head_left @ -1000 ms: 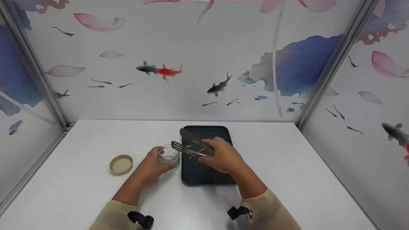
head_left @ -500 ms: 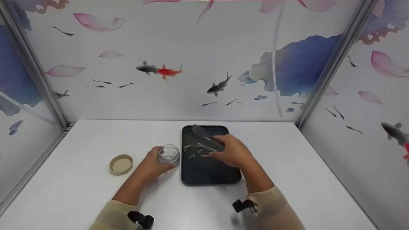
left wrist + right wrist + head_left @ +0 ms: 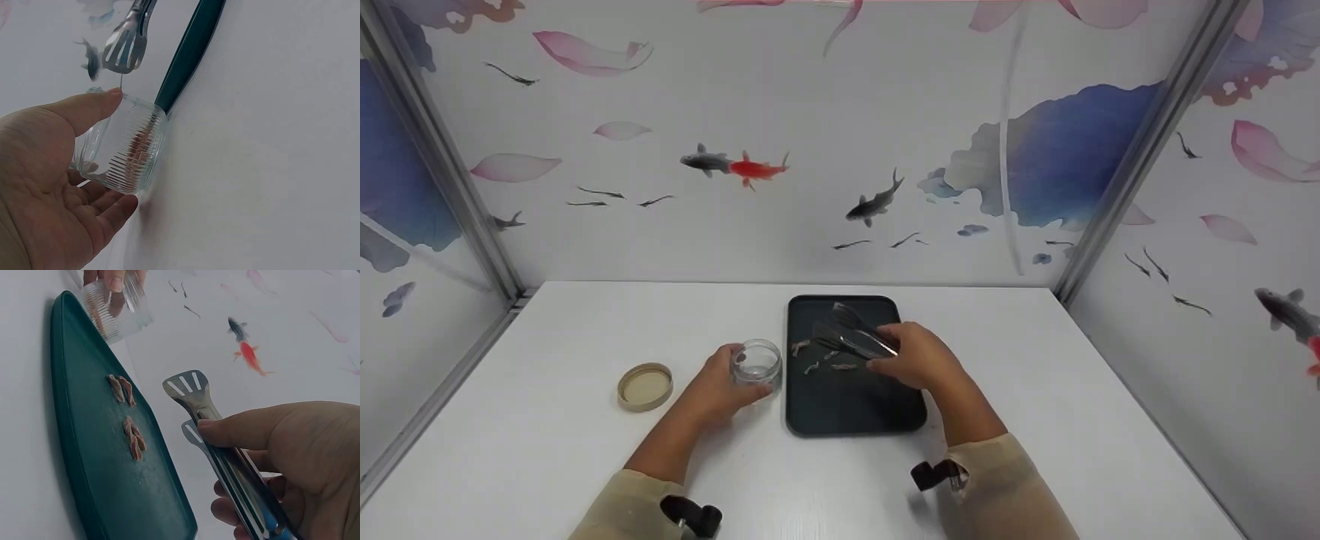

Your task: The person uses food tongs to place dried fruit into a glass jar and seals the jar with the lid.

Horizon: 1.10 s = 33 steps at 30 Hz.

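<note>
My left hand point(image 3: 712, 397) grips a clear ribbed glass jar point(image 3: 756, 364), uncapped, by its side, left of a dark green tray point(image 3: 855, 412). Brownish colour shows through the jar's wall point(image 3: 121, 140) in the left wrist view. Metal tongs point(image 3: 191, 394) with slotted tips are held by my right hand point(image 3: 922, 356), thumb on the upper arm and fingers curled beneath. Their tips stand apart with nothing between them, over the tray's upper part. Several small wrinkled reddish-brown strips point(image 3: 134, 439), like dried meat, lie on the tray.
A round beige lid point(image 3: 645, 388) lies inner side up on the white table point(image 3: 532, 450), left of the left hand. Printed wall panels point(image 3: 810, 247) with fish and petals close off the back and both sides.
The right hand has carried the tongs from beside the jar's mouth rightward, over the tray. The strips beneath are more exposed now. The left hand and jar have stayed put.
</note>
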### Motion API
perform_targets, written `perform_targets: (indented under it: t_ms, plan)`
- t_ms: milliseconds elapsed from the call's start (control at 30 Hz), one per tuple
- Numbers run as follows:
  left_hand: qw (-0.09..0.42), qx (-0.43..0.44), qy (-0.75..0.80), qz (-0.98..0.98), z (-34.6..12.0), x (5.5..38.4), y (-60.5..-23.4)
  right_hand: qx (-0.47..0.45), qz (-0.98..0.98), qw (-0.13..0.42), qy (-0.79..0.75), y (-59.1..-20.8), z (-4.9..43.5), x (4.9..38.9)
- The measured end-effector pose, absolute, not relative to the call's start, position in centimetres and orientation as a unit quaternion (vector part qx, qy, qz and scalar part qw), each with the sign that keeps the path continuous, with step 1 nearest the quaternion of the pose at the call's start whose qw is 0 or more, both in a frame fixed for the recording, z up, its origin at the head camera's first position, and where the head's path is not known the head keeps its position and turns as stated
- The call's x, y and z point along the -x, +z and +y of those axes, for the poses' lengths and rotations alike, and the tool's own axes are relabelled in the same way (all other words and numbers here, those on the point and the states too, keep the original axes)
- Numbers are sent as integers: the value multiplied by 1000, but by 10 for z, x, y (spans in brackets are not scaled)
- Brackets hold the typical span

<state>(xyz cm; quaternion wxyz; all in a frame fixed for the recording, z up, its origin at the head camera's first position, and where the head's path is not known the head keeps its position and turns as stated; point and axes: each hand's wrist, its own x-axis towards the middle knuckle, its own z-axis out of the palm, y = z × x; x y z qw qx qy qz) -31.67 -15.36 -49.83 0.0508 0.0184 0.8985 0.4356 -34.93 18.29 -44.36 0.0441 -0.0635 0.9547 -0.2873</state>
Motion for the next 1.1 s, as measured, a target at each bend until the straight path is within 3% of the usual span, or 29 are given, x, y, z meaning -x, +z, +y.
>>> perform_targets:
  t_ms: [1100]
  plan:
    - [56,-16,448,892,-153,316,-497,53,963,51,-259,-470,184,361]
